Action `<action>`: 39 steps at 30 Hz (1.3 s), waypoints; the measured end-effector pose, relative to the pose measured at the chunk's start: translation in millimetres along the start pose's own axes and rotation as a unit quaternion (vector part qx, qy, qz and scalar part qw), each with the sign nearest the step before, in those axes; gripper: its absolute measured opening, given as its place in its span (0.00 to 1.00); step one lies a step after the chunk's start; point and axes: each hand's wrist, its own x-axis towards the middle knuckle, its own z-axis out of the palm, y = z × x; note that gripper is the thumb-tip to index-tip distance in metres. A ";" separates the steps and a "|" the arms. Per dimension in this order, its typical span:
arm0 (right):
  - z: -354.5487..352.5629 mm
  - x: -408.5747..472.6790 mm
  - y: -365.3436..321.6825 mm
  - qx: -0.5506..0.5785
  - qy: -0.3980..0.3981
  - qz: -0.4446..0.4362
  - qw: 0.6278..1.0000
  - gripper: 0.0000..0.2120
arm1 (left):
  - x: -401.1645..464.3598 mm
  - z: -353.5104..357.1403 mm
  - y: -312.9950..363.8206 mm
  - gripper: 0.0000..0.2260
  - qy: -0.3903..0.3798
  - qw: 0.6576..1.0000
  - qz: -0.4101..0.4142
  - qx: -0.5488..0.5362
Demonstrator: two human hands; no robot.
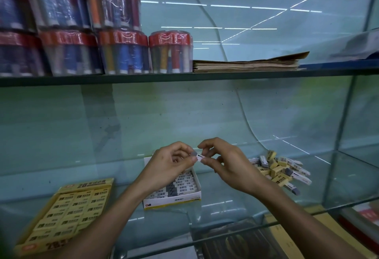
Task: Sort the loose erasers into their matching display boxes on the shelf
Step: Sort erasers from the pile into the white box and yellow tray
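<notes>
Both hands pinch one small grey-and-white eraser (198,157) between them, above the white display box (174,198). My left hand (170,164) grips its grey end and my right hand (227,162) grips its white sleeve. The white box holds rows of grey-and-white erasers and sits in the middle of the glass shelf. A yellow display box (67,211) packed with yellow erasers lies at the lower left. A loose pile of yellow and grey-and-white erasers (281,168) lies to the right of my right hand.
The glass shelf's front edge (246,230) runs across the bottom. On the shelf above stand several wrapped red-lidded tubs (123,51) and a stack of brown paper (246,65). A glass side panel (336,156) closes the right end.
</notes>
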 end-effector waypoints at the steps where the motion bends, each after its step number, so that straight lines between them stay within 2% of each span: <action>1: 1.3 -0.3 -0.4 -0.019 0.002 -0.016 1.000 0.14 | -1.5 -0.7 -1.1 0.03 0.009 1.000 0.012 0.008; 5: 4.1 -3.0 3.0 -0.047 0.026 -0.059 0.997 0.16 | -10.7 -5.2 -1.1 0.05 0.057 0.995 0.072 0.034; 9: 4.0 -4.9 5.9 -0.063 0.045 -0.059 0.995 0.14 | -18.1 -12.9 -1.4 0.06 0.091 0.988 0.106 0.072; 14: 8.6 -0.1 -2.0 -0.066 0.051 -0.082 0.993 0.10 | -20.6 -15.8 0.6 0.05 0.105 0.987 0.099 0.066; 20: 17.8 9.0 -13.7 -0.045 0.028 -0.087 0.995 0.05 | -25.9 -23.9 -3.8 0.05 0.085 0.994 0.059 0.018; 22: 15.4 14.1 -12.7 -0.039 -0.025 -0.067 0.997 0.04 | -28.2 -31.4 -6.2 0.06 0.099 0.994 0.041 0.005; 24: 11.4 21.7 -10.9 -0.056 -0.125 -0.036 0.990 0.04 | -29.8 -40.6 -7.9 0.10 0.132 0.991 0.030 -0.008; 26: 10.3 29.7 -9.5 -0.091 -0.232 -0.007 0.968 0.05 | -31.2 -48.5 -8.2 0.09 0.158 0.987 0.023 -0.018; 29: 14.2 41.7 -9.1 -0.121 -0.334 0.020 0.935 0.07 | -34.2 -56.1 -10.4 0.06 0.167 0.986 0.017 -0.015; 34: 28.0 56.0 -12.0 -0.160 -0.407 0.034 0.898 0.05 | -39.0 -59.4 -13.0 0.05 0.166 0.986 0.015 -0.014; 39: 39.1 59.4 -10.2 -0.174 -0.418 0.044 0.890 0.04 | -40.2 -64.3 -15.5 0.04 0.171 0.985 0.012 -0.009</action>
